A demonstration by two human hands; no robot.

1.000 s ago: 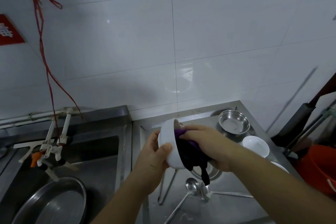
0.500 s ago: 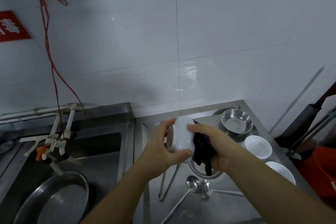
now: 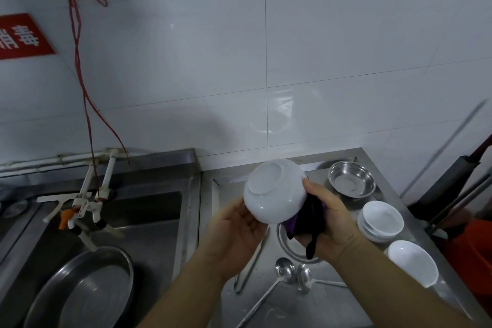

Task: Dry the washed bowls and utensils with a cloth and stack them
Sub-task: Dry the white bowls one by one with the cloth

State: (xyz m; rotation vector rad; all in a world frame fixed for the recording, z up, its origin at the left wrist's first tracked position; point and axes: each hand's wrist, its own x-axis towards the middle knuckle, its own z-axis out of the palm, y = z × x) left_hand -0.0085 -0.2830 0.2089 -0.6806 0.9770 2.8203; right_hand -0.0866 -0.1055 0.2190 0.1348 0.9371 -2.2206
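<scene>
1. Drying step in hand: a white bowl is held up over the steel counter, its base turned toward the camera and its mouth away.
2. Left hand: palm and fingers cup the bowl's lower side from beneath; the thumb lies against its wall. It supports the bowl more than it clamps it.
3. Right hand: fingers curled round a dark purple cloth, bunched against the bowl's far side; a thumb tip presses the bowl's right edge. Whether the cloth reaches inside is hidden.
4. Landmark is the held bowl. To its right: a steel bowl, then a stack of white bowls, then a single white bowl nearer the person.
5. Below the bowl: two ladles and tongs on the counter, apparently not yet dried.
6. Judgement: next move calls for finishing the wipe, turning the bowl mouth-up and setting it on the stack. A wet glaze may slip.
</scene>
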